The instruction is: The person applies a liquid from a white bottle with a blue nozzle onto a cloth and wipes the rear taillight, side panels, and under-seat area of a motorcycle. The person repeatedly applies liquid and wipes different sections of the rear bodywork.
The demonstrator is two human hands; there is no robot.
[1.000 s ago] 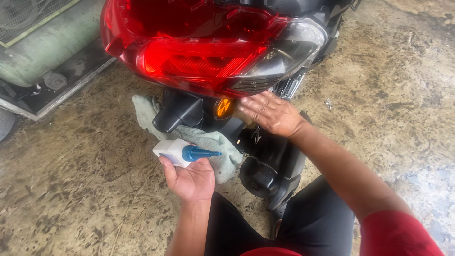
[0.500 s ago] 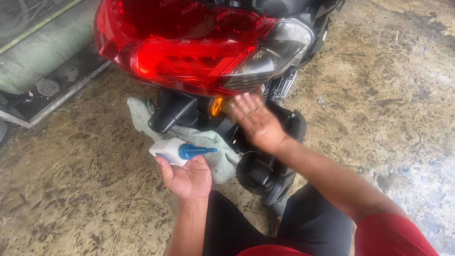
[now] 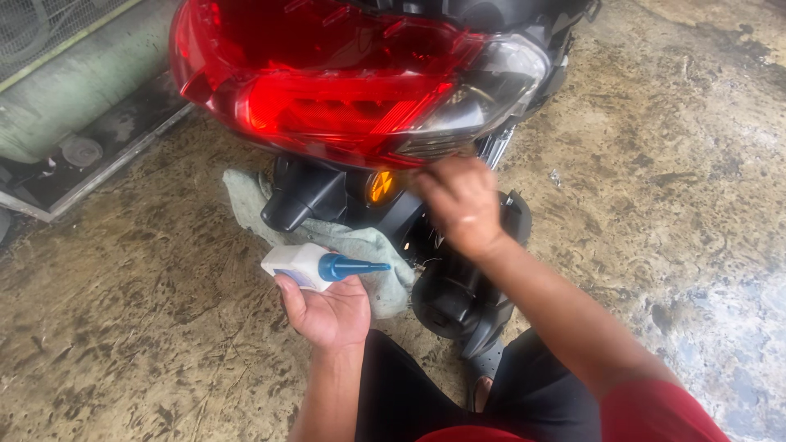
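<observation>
viewing from the head camera, a small white squeeze bottle [image 3: 299, 265] with a blue nozzle [image 3: 352, 267] is seen held in the left hand [image 3: 326, 309], palm up, with the fingers curled loosely under and around the bottle body. the bottle's long axis lies nearly level, the nozzle tip directed to the right, toward the black underside assembly [image 3: 458, 295] of a scooter's rear end. the right hand [image 3: 460, 205] is raised just below the red tail light [image 3: 344, 90] and beside the orange reflector [image 3: 379, 187]; its fingers are blurred, so it cannot be told whether they are spread or pinched, and nothing is seen held in them. the right hand is the nearer of the two to the tail light and reflector, while the left hand lies lower and to the left, well apart from them. a pale green rag [image 3: 360, 254] is draped under the black bodywork, directly behind the bottle and just beside the nozzle. open concrete floor [image 3: 131, 344] is found to the left of and below the left hand. room above is bounded by the tail light's lower edge, and room to the right by the black assembly and the right forearm. a green cylindrical tank [image 3: 74, 90] on a frame is positioned at the upper left, well apart from both hands.
</observation>
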